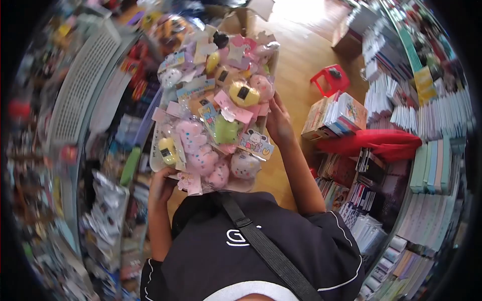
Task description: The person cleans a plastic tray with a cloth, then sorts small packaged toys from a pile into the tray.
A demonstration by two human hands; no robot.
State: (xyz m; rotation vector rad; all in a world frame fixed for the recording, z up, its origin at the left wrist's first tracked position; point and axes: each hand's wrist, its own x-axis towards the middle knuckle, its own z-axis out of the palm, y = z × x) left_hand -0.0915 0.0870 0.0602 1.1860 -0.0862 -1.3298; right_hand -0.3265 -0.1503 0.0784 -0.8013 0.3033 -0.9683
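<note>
A box (156, 156) heaped with small soft toys in clear plastic bags is held in front of my body. Among the toys are a pink spotted one (193, 138), a yellow one (244, 94), a green one (226, 129) and a white one with a face (245, 165). Printed cards, such as a bear card (256, 144), stick out between them. My left hand (163, 183) is closed on the near left corner of the box. Along its right side, my right hand (279, 120) grips the edge, its fingers partly hidden.
Shelves packed with goods run along the left, with a white slatted rack (88, 85). Notebooks and books (427, 165) fill the right shelves. A red stool (330, 80), a box of books (334, 116) and red cloth (371, 144) stand beside the wooden floor (296, 55).
</note>
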